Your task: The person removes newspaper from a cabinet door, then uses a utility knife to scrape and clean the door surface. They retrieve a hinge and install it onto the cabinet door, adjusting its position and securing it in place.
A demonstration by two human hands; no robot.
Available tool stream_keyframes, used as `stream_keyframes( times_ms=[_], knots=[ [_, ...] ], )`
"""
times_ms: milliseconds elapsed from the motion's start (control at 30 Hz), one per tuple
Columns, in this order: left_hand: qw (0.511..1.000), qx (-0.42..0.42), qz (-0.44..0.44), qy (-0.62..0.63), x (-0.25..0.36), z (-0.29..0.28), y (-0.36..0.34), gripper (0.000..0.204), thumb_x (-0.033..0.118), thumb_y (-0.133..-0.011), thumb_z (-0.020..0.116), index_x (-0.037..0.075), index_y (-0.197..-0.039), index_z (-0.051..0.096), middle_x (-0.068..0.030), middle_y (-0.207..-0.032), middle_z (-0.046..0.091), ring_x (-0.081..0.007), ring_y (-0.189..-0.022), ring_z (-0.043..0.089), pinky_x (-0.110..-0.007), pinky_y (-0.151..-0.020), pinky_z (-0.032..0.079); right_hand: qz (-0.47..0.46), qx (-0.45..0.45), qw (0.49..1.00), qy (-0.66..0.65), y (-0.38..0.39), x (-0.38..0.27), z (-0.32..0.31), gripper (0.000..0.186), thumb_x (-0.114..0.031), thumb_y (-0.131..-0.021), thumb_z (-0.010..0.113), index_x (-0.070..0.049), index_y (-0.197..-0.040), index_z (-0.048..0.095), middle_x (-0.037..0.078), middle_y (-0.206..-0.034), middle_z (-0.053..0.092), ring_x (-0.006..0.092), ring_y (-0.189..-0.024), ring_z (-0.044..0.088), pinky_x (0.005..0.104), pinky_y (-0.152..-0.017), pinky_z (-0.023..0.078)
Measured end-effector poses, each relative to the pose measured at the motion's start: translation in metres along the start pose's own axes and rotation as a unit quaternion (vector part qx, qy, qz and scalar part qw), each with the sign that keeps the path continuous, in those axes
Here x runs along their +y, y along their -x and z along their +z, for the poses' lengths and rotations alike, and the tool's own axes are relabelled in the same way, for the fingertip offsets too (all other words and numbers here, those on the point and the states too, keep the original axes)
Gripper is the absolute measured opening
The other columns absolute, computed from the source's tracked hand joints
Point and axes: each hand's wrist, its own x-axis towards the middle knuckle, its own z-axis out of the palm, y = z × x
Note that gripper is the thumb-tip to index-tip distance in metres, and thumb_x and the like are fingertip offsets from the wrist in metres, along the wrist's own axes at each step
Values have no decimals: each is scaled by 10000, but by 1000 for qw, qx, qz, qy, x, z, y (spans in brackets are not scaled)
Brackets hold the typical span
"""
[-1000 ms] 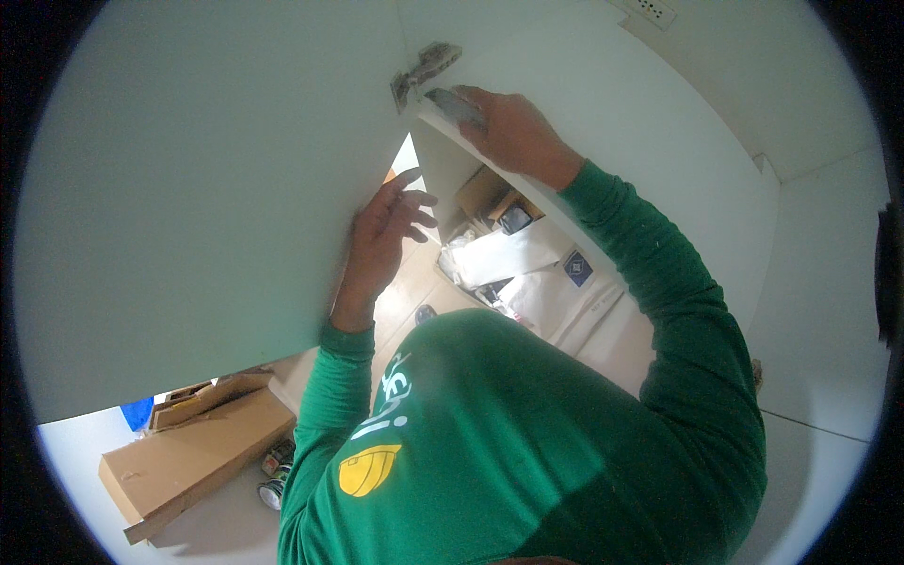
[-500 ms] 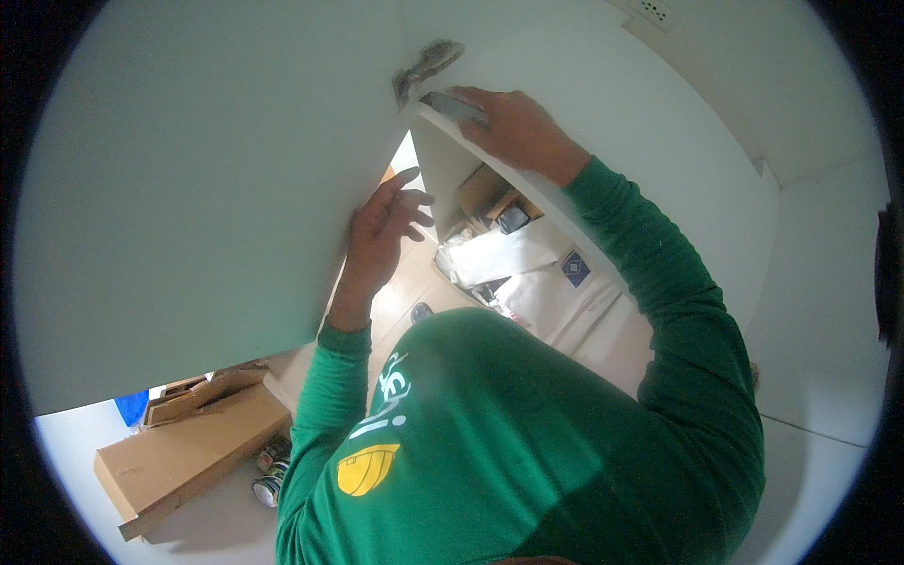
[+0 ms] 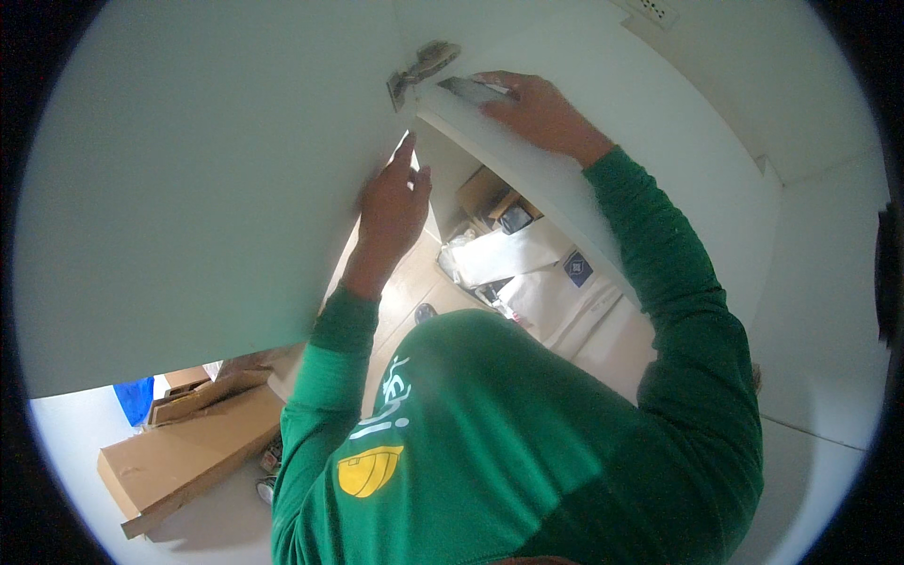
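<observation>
- Right hand (image 3: 544, 115), nearer the hinge-like fitting (image 3: 436, 60): fingers closed around a grey tool (image 3: 468, 91).
- Fitting: left of these fingers, long axis slanting up-right.
- Left hand (image 3: 394, 212): fingers parted, apparently empty.

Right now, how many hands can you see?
2. The left hand is beside the edge of the big pale panel. The right hand holds a grey tool near the metal hinge. Neither is hidden, and no others show.
</observation>
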Motion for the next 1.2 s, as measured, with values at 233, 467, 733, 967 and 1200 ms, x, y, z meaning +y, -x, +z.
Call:
stream_keyframes(
  times_ms=[233, 467, 733, 967, 1200],
  knots=[
    [965, 8, 32, -259, 10, 25, -50, 610, 139, -994, 536, 16, -1550, 318, -221, -867, 673, -355, -719, 698, -462, -661, 596, 97, -116, 981, -123, 5, 2, -24, 526, -260, -966, 630, 12, -1409, 554, 178, -1050, 731, 181, -806, 687, 330, -747, 586],
    [942, 42, 69, -327, 8, 1, -68, 487, 90, -970, 546, -53, -1425, 448, -176, -836, 677, -351, -727, 703, -445, -682, 607, 87, -75, 976, -184, -11, 9, -16, 512, -300, -965, 674, -34, -1394, 586, 88, -874, 679, 101, -627, 552, 263, -574, 472],
    [951, -27, 78, -297, -11, 1, -42, 350, 86, -969, 552, -50, -1292, 550, -236, -989, 686, -394, -935, 683, -478, -843, 554, -110, 14, 993, 29, -14, 21, -9, 443, -326, -967, 644, -146, -1371, 616, 191, -1026, 728, 274, -765, 681, 420, -758, 559],
    [972, 13, 73, -223, 10, -7, -27, 512, 132, -1008, 519, 31, -1499, 415, -246, -994, 671, -399, -880, 656, -510, -833, 532, -212, -24, 955, 208, -29, 21, -10, 385, -361, -1031, 521, -294, -1404, 591, 138, -985, 633, 322, -883, 669, 468, -831, 564],
    [957, 22, 114, -265, 0, -4, -35, 635, 193, -1002, 564, 96, -1578, 316, -160, -875, 674, -275, -641, 672, -414, -612, 600, -256, -78, 925, 268, -50, 17, -6, 363, -345, -1070, 470, -276, -1401, 601, 98, -999, 595, 224, -861, 616, 384, -778, 549]
  ],
)
